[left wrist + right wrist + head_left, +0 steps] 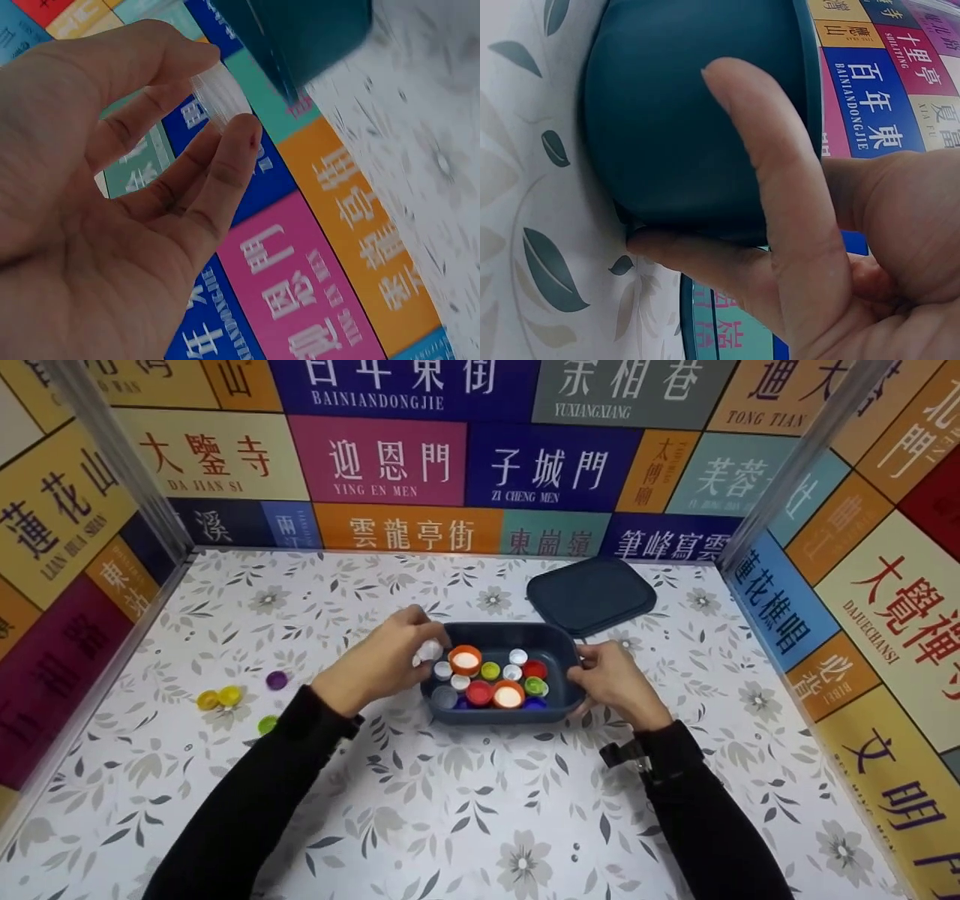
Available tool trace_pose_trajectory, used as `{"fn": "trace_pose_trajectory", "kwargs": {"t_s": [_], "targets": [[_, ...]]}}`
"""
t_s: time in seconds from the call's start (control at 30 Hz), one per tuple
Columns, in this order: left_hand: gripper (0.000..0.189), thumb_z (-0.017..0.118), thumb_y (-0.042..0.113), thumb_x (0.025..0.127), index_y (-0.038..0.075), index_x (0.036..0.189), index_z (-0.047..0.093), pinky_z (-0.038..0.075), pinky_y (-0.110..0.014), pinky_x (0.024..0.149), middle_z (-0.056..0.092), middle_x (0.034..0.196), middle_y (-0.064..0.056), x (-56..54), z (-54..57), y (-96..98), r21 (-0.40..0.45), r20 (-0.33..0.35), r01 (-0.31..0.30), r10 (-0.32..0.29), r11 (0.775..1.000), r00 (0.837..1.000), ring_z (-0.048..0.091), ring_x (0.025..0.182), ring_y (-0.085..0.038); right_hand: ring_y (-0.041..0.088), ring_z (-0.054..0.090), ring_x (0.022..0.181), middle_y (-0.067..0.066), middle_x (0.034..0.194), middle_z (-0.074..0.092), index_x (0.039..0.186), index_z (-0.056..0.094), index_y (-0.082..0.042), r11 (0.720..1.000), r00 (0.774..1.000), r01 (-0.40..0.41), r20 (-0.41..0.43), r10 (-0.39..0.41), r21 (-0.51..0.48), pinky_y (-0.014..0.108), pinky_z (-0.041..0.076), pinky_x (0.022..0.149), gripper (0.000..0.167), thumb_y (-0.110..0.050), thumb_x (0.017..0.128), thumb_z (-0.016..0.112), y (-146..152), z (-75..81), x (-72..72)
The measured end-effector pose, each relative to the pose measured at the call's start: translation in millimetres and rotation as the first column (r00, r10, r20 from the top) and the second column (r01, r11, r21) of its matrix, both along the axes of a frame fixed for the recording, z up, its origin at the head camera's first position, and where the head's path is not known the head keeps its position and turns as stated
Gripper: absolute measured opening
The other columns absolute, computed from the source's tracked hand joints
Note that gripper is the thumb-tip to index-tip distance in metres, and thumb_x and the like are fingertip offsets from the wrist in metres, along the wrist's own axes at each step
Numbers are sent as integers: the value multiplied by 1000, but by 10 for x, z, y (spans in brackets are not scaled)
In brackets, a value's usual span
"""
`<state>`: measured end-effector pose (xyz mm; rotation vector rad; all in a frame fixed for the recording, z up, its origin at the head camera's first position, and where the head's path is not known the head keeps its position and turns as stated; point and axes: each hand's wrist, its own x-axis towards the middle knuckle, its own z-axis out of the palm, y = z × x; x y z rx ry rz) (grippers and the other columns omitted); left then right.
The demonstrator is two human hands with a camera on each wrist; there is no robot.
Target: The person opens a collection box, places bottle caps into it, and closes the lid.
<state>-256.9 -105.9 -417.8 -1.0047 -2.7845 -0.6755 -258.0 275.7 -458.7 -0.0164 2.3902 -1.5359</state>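
A dark blue-green plastic box (501,715) sits mid-table, with several bottle caps in white, orange, red, green, yellow and blue inside. My left hand (379,660) pinches a white ridged bottle cap (223,96) between thumb and fingertips, over the box's left end. That cap shows at the far left rim in the head view. My right hand (616,681) holds the right end of the box. In the right wrist view one finger lies along the box's end wall (675,135) and another reaches under its lower edge.
A dark lid (592,596) lies behind the box, toward the right. On the left of the flowered table are two yellow caps (229,695), a purple cap (277,680) and a green cap (267,725), partly behind my left sleeve. Panels with printed signs stand around three sides.
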Motion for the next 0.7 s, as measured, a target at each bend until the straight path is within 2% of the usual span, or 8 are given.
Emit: {"fn": "trace_pose_trajectory", "kwargs": {"t_s": [0.17, 0.3, 0.57, 0.7], "targets": [[31, 87, 1, 98, 9, 128, 83, 70, -46, 96, 71, 126, -20, 2, -72, 257, -30, 46, 66, -65, 997, 997, 73, 110, -35, 19, 81, 62, 41, 134, 77, 166, 59, 5, 1000, 1000, 11, 10, -11, 15, 34, 70, 58, 57, 0, 109, 62, -4, -3, -3], [33, 85, 1, 99, 11, 131, 83, 70, -46, 98, 70, 128, -20, -24, -111, 389, -55, 78, 91, -86, 994, 993, 73, 112, -34, 18, 80, 59, 42, 130, 78, 166, 59, 5, 1000, 1000, 14, 16, -14, 18, 33, 69, 58, 57, 0, 110, 62, -12, 6, -12], [38, 87, 2, 98, 10, 135, 84, 69, -47, 106, 72, 134, -21, -71, -223, 531, -110, 121, 126, -112, 986, 986, 73, 123, -36, 19, 81, 61, 42, 130, 78, 164, 61, 6, 1000, 1000, 7, 19, -8, 23, 34, 70, 58, 54, 1, 109, 61, -12, 12, -18], [43, 88, 0, 96, 11, 138, 84, 69, -47, 107, 72, 133, -20, -76, -258, 553, -119, 151, 118, -99, 986, 983, 73, 123, -36, 21, 82, 63, 42, 131, 78, 164, 61, 6, 1000, 999, 12, 30, -13, 17, 34, 70, 59, 54, 1, 110, 61, -6, 8, -12]]}}
